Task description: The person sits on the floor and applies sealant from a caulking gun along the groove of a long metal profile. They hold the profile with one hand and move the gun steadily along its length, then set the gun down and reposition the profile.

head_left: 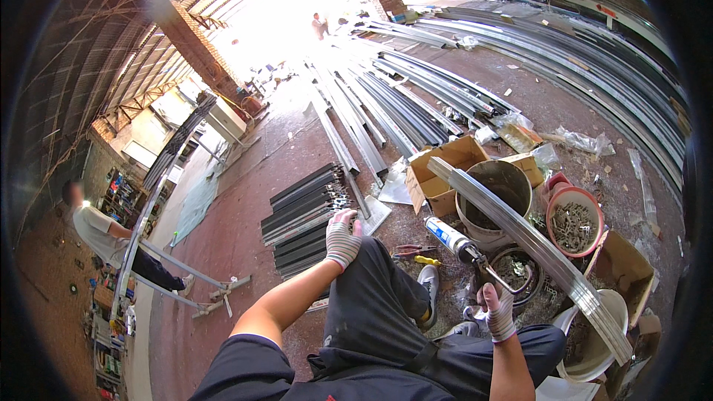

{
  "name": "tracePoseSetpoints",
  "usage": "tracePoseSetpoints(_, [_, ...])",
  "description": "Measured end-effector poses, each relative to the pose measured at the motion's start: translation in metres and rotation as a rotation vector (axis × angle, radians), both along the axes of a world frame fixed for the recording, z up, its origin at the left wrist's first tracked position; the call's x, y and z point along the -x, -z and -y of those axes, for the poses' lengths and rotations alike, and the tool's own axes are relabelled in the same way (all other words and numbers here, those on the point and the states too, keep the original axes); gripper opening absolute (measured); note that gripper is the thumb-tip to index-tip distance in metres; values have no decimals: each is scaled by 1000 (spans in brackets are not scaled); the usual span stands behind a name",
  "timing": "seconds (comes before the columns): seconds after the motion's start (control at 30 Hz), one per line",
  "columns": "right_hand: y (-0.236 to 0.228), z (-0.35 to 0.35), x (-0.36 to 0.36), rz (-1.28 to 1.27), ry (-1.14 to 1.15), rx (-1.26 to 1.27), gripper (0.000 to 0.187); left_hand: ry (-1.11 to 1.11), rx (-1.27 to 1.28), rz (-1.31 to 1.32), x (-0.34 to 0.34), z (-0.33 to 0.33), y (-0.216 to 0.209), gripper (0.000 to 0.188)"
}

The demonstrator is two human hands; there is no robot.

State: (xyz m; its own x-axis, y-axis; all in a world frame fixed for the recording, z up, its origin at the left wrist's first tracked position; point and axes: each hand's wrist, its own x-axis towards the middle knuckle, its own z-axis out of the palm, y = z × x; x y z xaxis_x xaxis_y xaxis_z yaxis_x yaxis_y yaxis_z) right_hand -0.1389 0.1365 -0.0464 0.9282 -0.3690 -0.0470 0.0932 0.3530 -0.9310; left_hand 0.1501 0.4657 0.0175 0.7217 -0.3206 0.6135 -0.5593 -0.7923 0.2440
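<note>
Right hand (499, 313) is closed around the rear of the sealant gun (447, 235), though I cannot see every finger. Left hand (344, 243) lies bent over the knee (371, 267); whether it grips something, I cannot tell. Metal strips (531, 241) partly hide the bucket (481, 236) beside the gun. Red floor (234, 212) spreads from the black bars (301, 200) leftward to the metal stand (180, 266).

My left hand (343, 241) and right hand (500, 315) wear pale, reddish-striped gloves (340, 252); at lower centre, I'm in a dark short-sleeved shirt (249, 371), dark grey trousers (360, 304) and grey shoes (428, 286).
</note>
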Motion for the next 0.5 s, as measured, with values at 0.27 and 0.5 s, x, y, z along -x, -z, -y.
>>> tracePoseSetpoints(0.27, [-5, 0, 1, 4, 11, 43, 43, 31, 25, -17, 2, 8, -3, 27])
tracePoseSetpoints(0.5, [-2, -2, 2, 21, 55, 3, 45, 84, 26, -3, 6, 24, -8, 20])
